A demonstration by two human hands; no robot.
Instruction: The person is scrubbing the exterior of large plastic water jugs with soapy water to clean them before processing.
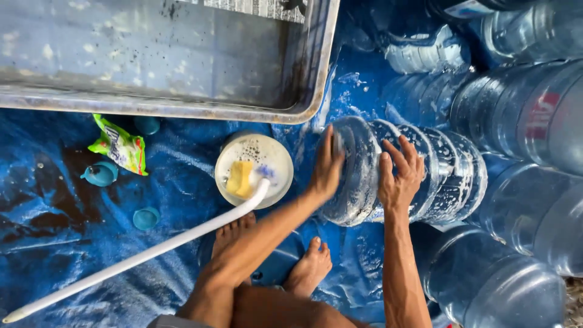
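Big clear plastic water jug [419, 176], ribbed walls, lies on its side on wet blue tarp, w/ soap suds over its surface. Base end faces left toward the person's feet, body runs right, betw. other upright jugs.

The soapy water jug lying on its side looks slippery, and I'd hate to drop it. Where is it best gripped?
Probably around the ribbed body of the water jug, one palm on each side from above, as the left hand and right hand do; the ribs give the fingers purchase.
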